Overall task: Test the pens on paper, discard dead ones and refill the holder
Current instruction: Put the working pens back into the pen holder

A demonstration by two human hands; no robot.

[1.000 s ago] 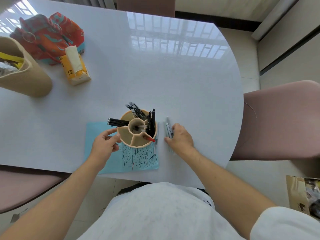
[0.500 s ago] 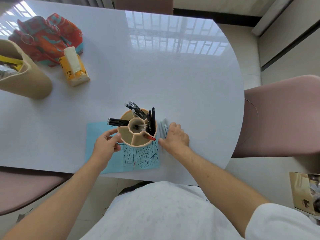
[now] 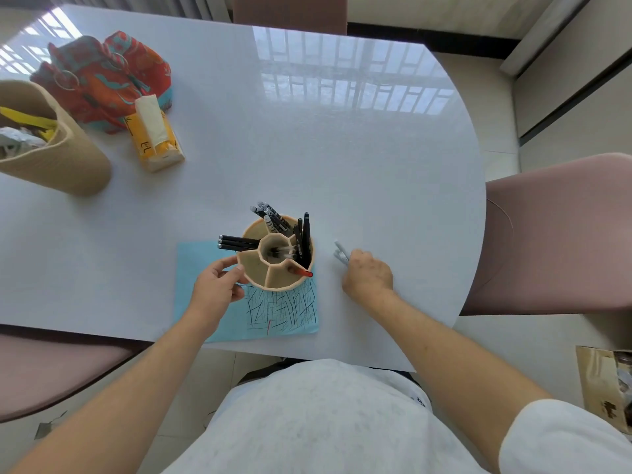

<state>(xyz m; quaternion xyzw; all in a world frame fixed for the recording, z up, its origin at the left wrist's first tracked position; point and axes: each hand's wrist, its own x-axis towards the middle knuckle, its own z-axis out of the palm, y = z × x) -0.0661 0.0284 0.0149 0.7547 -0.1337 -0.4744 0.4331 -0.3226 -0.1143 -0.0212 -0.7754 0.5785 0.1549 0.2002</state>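
Head view: your right hand (image 3: 367,275) has slid right, away from the holder (image 3: 277,260), fingers curled around the pale pens (image 3: 341,253) on the table (image 3: 342,148). Probably dead ones being set aside. Your left hand (image 3: 219,289) still steadies the holder's side, fingers relaxed. Holder sits on the scribbled blue paper (image 3: 205,268). Basket (image 3: 68,165) and tissue pack (image 3: 155,135) lie well apart; nothing blocks you.

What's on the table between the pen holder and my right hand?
Nothing: in the head view, only bare white table lies between the pen holder and the right hand, which grips pale pens.
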